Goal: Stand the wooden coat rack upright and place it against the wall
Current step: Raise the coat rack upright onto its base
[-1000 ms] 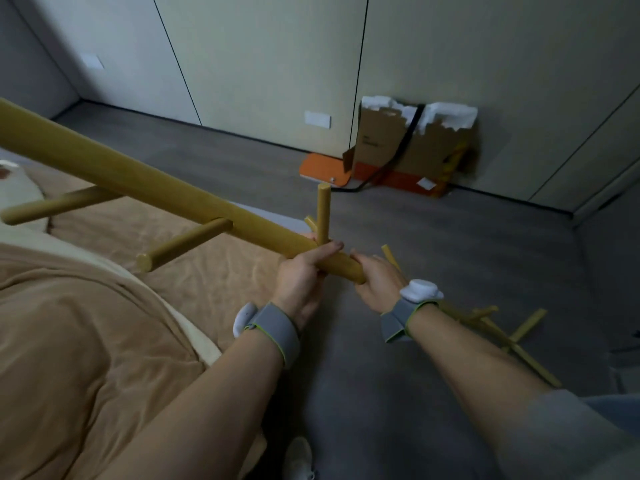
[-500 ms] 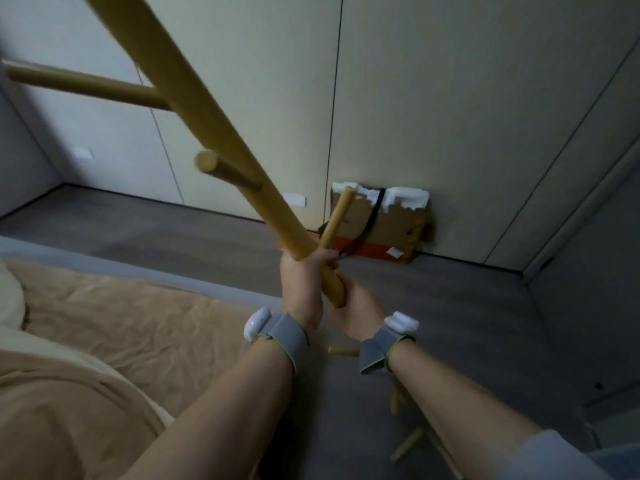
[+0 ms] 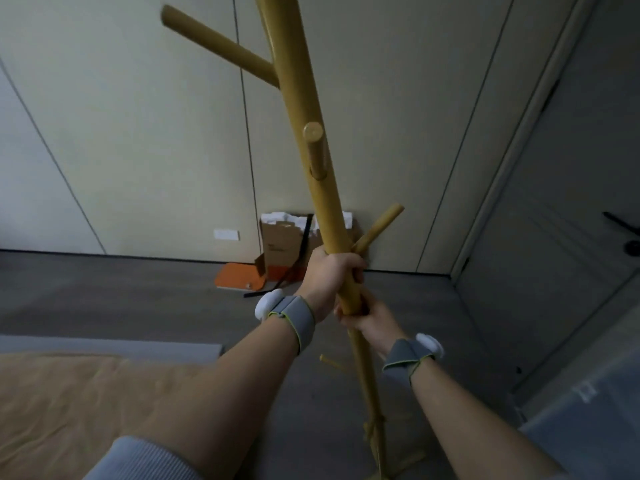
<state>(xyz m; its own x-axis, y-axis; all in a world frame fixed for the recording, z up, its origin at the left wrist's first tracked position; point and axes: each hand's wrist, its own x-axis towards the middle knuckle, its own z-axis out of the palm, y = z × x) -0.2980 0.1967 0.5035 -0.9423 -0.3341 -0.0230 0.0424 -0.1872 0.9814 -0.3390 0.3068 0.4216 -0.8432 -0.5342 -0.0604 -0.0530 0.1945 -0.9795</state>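
Before the panelled wall, the coat rack, earlier steeply tilted, now stands near-upright, both hands' fingers clenched around it.

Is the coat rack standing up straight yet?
Almost. The rack is nearly upright, leaning slightly, with both the left hand and right hand gripping its pole.

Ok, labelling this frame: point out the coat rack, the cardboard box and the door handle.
coat rack (image 3: 313, 140), head view, on the pole
cardboard box (image 3: 282, 245), head view, on its front face
door handle (image 3: 621, 225), head view, on the lever
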